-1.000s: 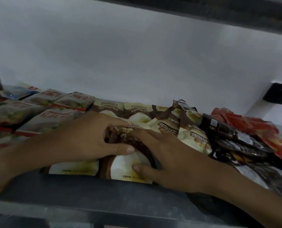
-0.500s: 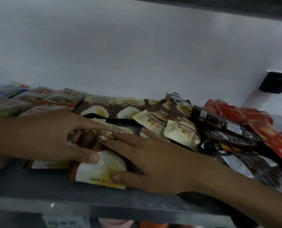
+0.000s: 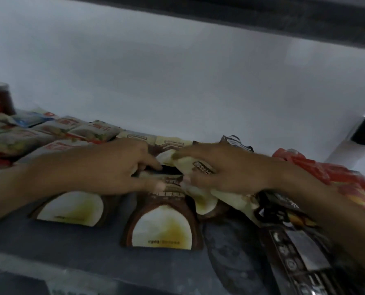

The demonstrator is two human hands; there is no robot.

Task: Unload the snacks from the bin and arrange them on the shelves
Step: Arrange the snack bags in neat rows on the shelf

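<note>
Cream-and-brown snack pouches (image 3: 162, 226) now lie flatter at the shelf (image 3: 71, 248) front as your right hand (image 3: 230, 173) grasps another pouch (image 3: 198, 167) and your left hand (image 3: 113, 167) pinches the middle pouch's top, so the row is filling.

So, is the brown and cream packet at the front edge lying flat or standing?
Lying flat: the packet shows its whole face on the shelf.

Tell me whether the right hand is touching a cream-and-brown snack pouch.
Touching. The head view shows the right hand with fingers curled round a cream-and-brown pouch, lifting it off the shelf.
</note>
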